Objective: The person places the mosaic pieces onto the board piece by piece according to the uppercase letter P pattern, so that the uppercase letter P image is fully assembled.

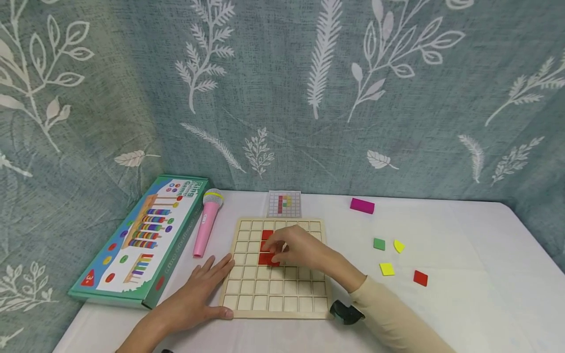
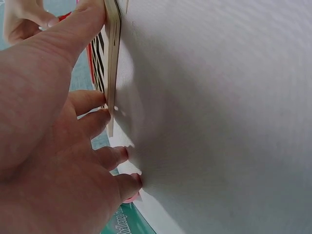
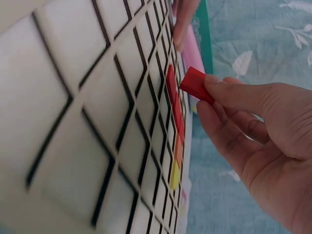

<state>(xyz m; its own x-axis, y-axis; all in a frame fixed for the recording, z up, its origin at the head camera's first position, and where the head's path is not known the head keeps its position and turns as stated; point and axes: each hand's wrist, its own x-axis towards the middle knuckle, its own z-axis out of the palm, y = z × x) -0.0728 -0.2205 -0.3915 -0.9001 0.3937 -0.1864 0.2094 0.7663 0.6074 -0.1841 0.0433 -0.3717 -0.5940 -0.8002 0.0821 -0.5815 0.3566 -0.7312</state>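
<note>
A wooden grid board point(image 1: 282, 314) lies on the white table, with red tiles point(image 1: 267, 235) set in one column of its cells. Over that column hovers my right hand point(image 1: 304, 247), pinching a red tile point(image 3: 196, 84) between thumb and fingertips; in the right wrist view the tile is held tilted, just off the grid. Beyond it an orange tile point(image 3: 179, 150) and a yellow tile point(image 3: 174, 174) show in the grid. My left hand point(image 1: 194, 296) spreads at the board's near left corner, thumb on the front edge and fingertips along the left side.
Behind the board stands a printed pattern card point(image 1: 284, 204). To the left lie a pink microphone point(image 1: 207, 225) and a game box point(image 1: 145, 245). At right are a magenta block point(image 1: 362, 206), a green tile point(image 1: 379, 243), a rounded yellow piece point(image 1: 399, 246), a yellow tile point(image 1: 387, 269) and a loose red tile point(image 1: 421, 278).
</note>
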